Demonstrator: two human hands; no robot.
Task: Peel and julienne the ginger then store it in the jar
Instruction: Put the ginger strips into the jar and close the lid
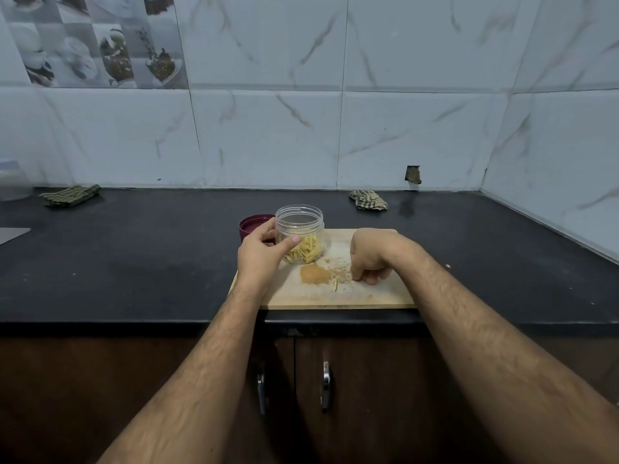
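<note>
A clear plastic jar (301,226) stands open on the wooden cutting board (378,296), holding yellow ginger strips (306,251) in its lower part. My left hand (259,252) grips the jar's side, thumb across the front. My right hand (371,257) hangs over the board to the right, fingertips curled down and pinching at small ginger bits on the wood. A few loose strips (335,283) and a brown stain lie between my hands. The jar's maroon lid (253,226) sits just behind my left hand.
Black countertop (134,262) runs along a tiled wall. A folded green cloth (70,195) lies at the back left, a crumpled checked cloth (368,199) at the back right. A translucent container (13,180) stands far left. Cabinet doors with metal handles (325,385) are below.
</note>
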